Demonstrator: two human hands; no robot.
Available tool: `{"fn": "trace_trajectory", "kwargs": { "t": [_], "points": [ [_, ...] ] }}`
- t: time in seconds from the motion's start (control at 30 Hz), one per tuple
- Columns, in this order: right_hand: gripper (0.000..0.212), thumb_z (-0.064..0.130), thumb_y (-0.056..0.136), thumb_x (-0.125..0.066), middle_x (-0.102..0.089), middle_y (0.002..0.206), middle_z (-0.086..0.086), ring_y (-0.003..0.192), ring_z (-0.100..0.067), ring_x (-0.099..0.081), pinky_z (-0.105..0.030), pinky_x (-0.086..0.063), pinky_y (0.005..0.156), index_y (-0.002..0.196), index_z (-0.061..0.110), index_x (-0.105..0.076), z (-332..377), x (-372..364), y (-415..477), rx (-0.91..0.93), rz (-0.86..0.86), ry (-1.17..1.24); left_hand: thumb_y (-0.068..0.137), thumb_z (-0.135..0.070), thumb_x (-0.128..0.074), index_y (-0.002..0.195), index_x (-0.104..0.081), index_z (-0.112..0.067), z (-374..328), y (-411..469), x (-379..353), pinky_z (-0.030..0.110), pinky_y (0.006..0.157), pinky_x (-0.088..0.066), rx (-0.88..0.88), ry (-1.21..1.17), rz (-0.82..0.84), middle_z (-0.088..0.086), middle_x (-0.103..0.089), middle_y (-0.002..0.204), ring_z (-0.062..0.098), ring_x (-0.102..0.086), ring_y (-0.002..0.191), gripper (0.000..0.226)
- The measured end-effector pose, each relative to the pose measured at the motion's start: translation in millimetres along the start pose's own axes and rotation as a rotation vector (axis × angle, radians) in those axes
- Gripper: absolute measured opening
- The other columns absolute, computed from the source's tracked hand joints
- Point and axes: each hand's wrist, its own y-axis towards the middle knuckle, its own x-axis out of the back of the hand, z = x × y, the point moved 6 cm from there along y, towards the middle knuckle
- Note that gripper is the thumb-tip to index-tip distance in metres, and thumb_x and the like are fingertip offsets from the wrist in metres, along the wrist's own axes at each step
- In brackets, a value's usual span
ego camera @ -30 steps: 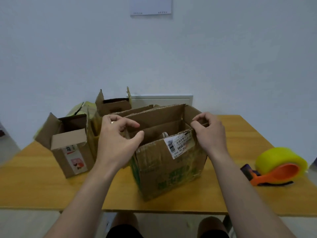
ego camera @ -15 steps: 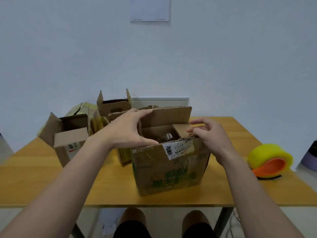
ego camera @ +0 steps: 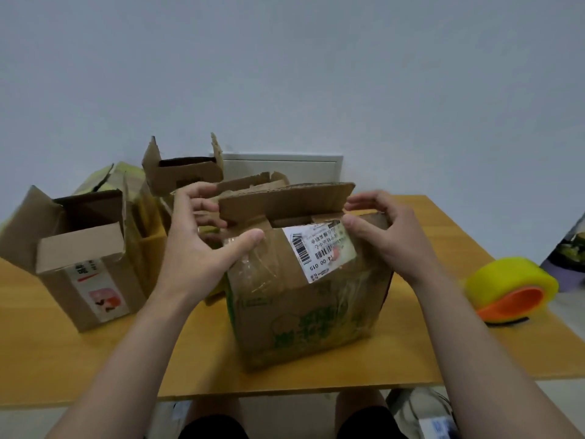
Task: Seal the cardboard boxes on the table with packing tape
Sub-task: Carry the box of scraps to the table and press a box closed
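Across the wooden surface (ego camera: pixel 190 353), the printed box (ego camera: pixel 304 312) stands at the centre, its top flaps not yet flat; open boxes (ego camera: pixel 85 270) wait at nine o'clock. The left grip (ego camera: pixel 196 245) and right grip (ego camera: pixel 389 236) each pinch a front corner, fingers curled over the rim. Let go early, I reckon those creased flaps spring up, since the tape dispenser (ego camera: pixel 509 289) lies untouched at three o'clock, needing a freed hand.

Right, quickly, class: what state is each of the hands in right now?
Left hand: gripping the top flaps of the front cardboard box, thumb on the near flap.
Right hand: gripping the same flaps at the other end.
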Motion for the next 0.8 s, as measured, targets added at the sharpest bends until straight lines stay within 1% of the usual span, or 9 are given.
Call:
{"fn": "trace_trajectory", "kwargs": {
  "t": [0.1, 0.2, 0.27, 0.4, 0.5, 0.6, 0.67, 0.73, 0.8],
  "points": [
    [0.072, 0.059, 0.073, -0.079, -0.054, 0.132, 0.018, 0.111, 0.001, -0.058, -0.010, -0.045, 0.083, 0.137, 0.042, -0.050, -1, -11, 11, 0.044, -0.051, -0.085, 0.076, -0.069, -0.067, 0.141, -0.048, -0.048, 4, 0, -14, 0.028, 0.090, -0.053, 0.022, 0.040, 0.003, -0.011, -0.050, 0.136, 0.005, -0.056, 0.117, 0.071],
    [0.087, 0.057, 0.076, -0.077, -0.035, 0.152, 0.022, 0.138, -0.003, -0.040, -0.026, -0.040, 0.106, 0.150, 0.054, -0.031, -4, -19, 16, 0.049, -0.009, -0.164, 0.090, -0.052, -0.064, 0.111, -0.068, -0.040, 6, 4, -21, 0.050, 0.094, -0.052, 0.009, 0.106, 0.034, -0.014, -0.063, 0.115, 0.018, -0.058, 0.114, 0.024],
    [0.081, 0.058, 0.078, -0.074, -0.039, 0.154, 0.025, 0.138, 0.004, -0.039, -0.031, -0.038, 0.110, 0.149, 0.058, -0.035, -5, -26, 17, 0.019, 0.097, -0.218, 0.094, -0.039, -0.070, 0.097, -0.070, -0.038, 6, 5, -20, 0.051, 0.093, -0.048, 0.003, 0.181, 0.035, -0.018, -0.063, 0.107, 0.020, -0.055, 0.109, 0.004],
    [0.059, 0.063, 0.087, -0.069, -0.044, 0.155, 0.023, 0.141, -0.001, -0.039, -0.041, -0.036, 0.116, 0.142, 0.049, -0.054, -12, -36, 14, -0.105, 0.307, -0.369, 0.088, -0.046, -0.069, 0.093, -0.071, -0.040, 0, 2, -20, 0.034, 0.086, -0.035, 0.012, 0.363, 0.080, -0.029, -0.057, 0.108, 0.013, -0.040, 0.106, 0.009],
    [0.071, 0.075, 0.088, -0.041, -0.021, 0.167, 0.022, 0.155, -0.003, -0.012, -0.049, -0.023, 0.123, 0.154, 0.050, -0.035, -11, -42, 7, -0.143, 0.469, -0.544, 0.092, -0.049, -0.064, 0.098, -0.067, -0.045, -10, 4, -25, 0.044, 0.093, -0.039, 0.016, 0.564, 0.210, -0.021, -0.053, 0.106, 0.015, -0.040, 0.105, 0.008],
    [0.072, 0.074, 0.094, -0.027, 0.002, 0.171, 0.016, 0.157, -0.008, 0.005, -0.047, -0.007, 0.128, 0.160, 0.049, -0.012, -12, -45, 1, -0.154, 0.559, -0.669, 0.100, -0.051, -0.047, 0.128, -0.056, -0.054, -20, 6, -41, 0.048, 0.101, -0.038, -0.010, 0.870, 0.344, -0.011, -0.043, 0.112, 0.016, -0.040, 0.110, 0.030],
    [0.068, 0.068, 0.100, -0.025, 0.007, 0.172, 0.010, 0.158, -0.015, 0.007, -0.045, -0.001, 0.128, 0.161, 0.047, -0.006, -12, -46, -2, -0.158, 0.549, -0.713, 0.101, -0.062, -0.026, 0.153, -0.035, -0.051, -19, 1, -59, 0.051, 0.115, -0.026, 0.027, 0.955, 0.448, 0.000, -0.038, 0.142, 0.023, -0.033, 0.134, 0.055],
    [0.064, 0.063, 0.103, -0.026, 0.000, 0.173, 0.004, 0.158, -0.021, 0.003, -0.044, 0.000, 0.128, 0.162, 0.043, -0.010, -10, -48, -5, -0.143, 0.495, -0.743, 0.086, -0.087, -0.003, 0.162, -0.007, -0.050, -15, -8, -77, 0.055, 0.126, -0.004, 0.076, 0.953, 0.577, 0.001, -0.004, 0.173, 0.026, -0.006, 0.157, 0.084],
    [0.066, 0.061, 0.102, -0.025, -0.006, 0.172, -0.004, 0.158, -0.024, 0.004, -0.046, 0.003, 0.128, 0.161, 0.035, -0.015, -6, -53, -4, -0.099, 0.460, -0.790, 0.059, -0.106, 0.007, 0.160, 0.010, -0.050, -12, -10, -84, 0.059, 0.126, 0.007, 0.070, 0.976, 0.661, 0.000, 0.016, 0.173, 0.026, 0.011, 0.160, 0.116]
  ]
}}
